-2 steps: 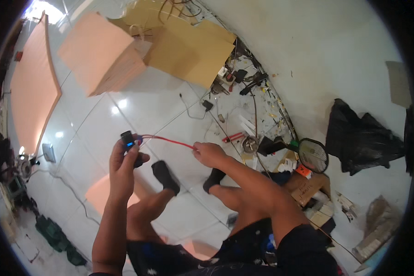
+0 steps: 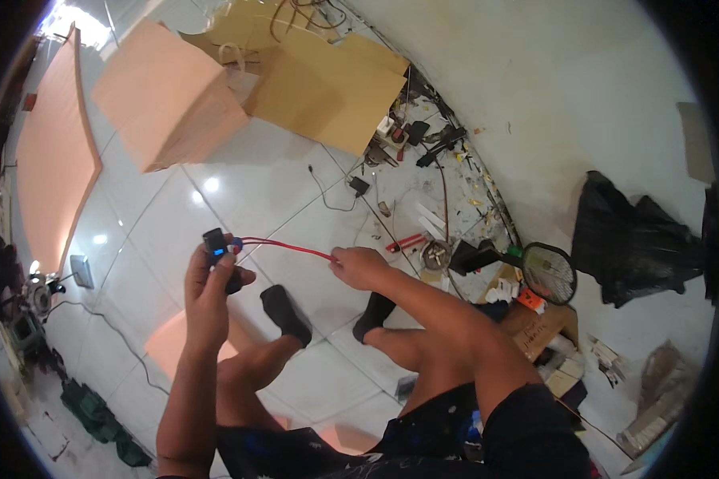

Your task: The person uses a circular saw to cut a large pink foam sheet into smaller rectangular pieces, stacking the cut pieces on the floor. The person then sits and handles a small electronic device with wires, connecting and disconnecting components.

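My left hand [image 2: 206, 291] is closed around a small black device [image 2: 214, 238] with a lit blue display; its exact kind is unclear. A blue round part sits at the device's right side, by my fingertips. From there a red wire [image 2: 287, 247], looking doubled near the device, runs across to the right. Its far end goes into my right hand [image 2: 362, 268], whose fingers are pinched on it. The wire hangs in a slight arc above the tiled floor, between my hands. My fingers cover part of the device and the wire's right end.
Stacked peach sheets [image 2: 160, 88] and brown cardboard [image 2: 327, 88] lie ahead. At right are a black adapter [image 2: 359, 186], a red-handled tool [image 2: 406, 243], a round metal tin [image 2: 435, 255], a mesh racket [image 2: 549, 273] and a cardboard box [image 2: 540, 330]. A black plastic bag [image 2: 633, 239] hangs on the wall.
The view has shifted slightly, and both hands appear a little further left. The hold on the device and the wire is unchanged.
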`<state>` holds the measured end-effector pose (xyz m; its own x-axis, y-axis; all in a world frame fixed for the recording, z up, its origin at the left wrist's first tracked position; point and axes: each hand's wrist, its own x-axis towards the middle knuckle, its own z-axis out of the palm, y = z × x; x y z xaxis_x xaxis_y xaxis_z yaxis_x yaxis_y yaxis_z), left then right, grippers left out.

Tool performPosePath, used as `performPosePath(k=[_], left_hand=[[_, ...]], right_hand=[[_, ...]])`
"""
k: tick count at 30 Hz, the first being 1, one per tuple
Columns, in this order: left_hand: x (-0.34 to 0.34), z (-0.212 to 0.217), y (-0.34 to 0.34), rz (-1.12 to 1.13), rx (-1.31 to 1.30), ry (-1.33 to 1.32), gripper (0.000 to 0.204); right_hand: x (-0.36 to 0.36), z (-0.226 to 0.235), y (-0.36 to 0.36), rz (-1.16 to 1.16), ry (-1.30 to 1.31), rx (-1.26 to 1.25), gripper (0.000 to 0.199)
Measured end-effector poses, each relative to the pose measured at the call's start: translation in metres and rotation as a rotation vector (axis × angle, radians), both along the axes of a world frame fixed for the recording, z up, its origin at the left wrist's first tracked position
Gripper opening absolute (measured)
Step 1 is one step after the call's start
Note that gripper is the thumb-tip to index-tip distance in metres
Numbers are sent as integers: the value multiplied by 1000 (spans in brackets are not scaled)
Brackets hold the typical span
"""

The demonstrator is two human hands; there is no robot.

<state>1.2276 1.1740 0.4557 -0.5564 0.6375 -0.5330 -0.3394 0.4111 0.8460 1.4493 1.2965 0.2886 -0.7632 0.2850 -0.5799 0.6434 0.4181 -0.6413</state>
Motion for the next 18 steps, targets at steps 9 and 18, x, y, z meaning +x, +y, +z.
performPosePath(k=[9,18], left_hand=[[49,-128,30,139,22,-147,39],[51,-184,23,47,57,-173,39]], right_hand=[[-25,-196,13,336,77,-45,31],[40,-205,90,112,134,389,25]])
